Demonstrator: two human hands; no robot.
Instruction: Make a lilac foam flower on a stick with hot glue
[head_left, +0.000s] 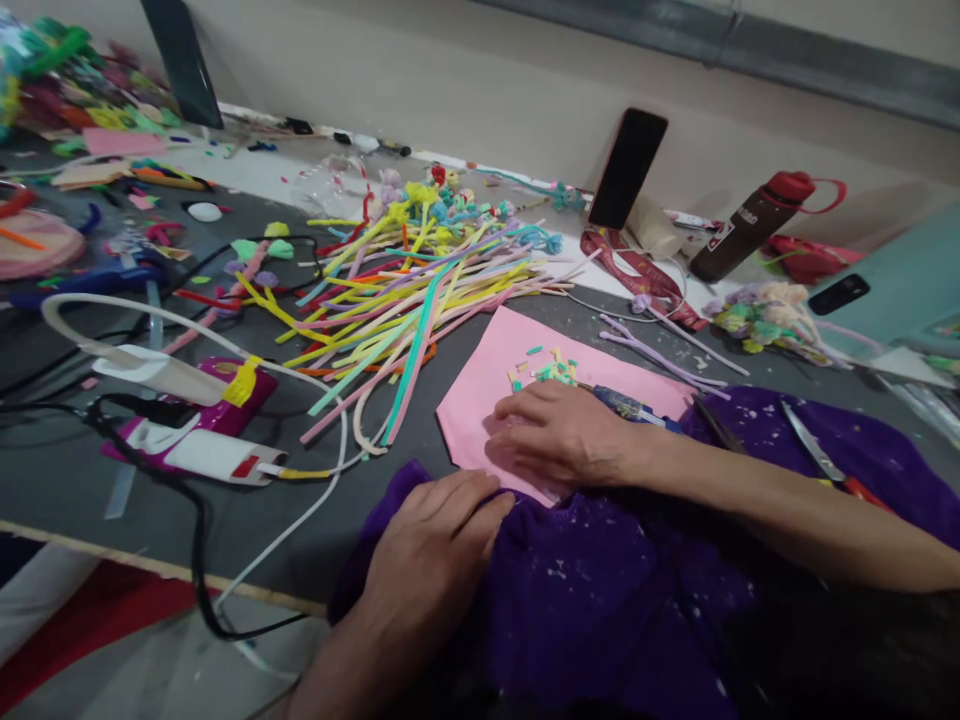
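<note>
My left hand [442, 540] rests at the near edge of the table, its fingers closed over a bunched part of the purple cloth [585, 600]. Palm down on a pink sheet [469, 400] lies my right hand [562, 435], fingers bent and a little apart; its palm side is hidden. Just beyond those fingertips are small cut bits [551, 368] in mint and yellow. A tool with a blue, see-through handle [626, 405] sits beside my right wrist, partly covered. The cloth spreads under both forearms and carries pale flecks.
Many fuzzy coloured stems [405, 310] lie left of the sheet. A power strip [225, 395] with white chargers and looping cables stands nearer. Dark phones lean at the wall, one phone [628, 168] beside a brown bottle [750, 228]. Scissors [817, 445] rest on the cloth.
</note>
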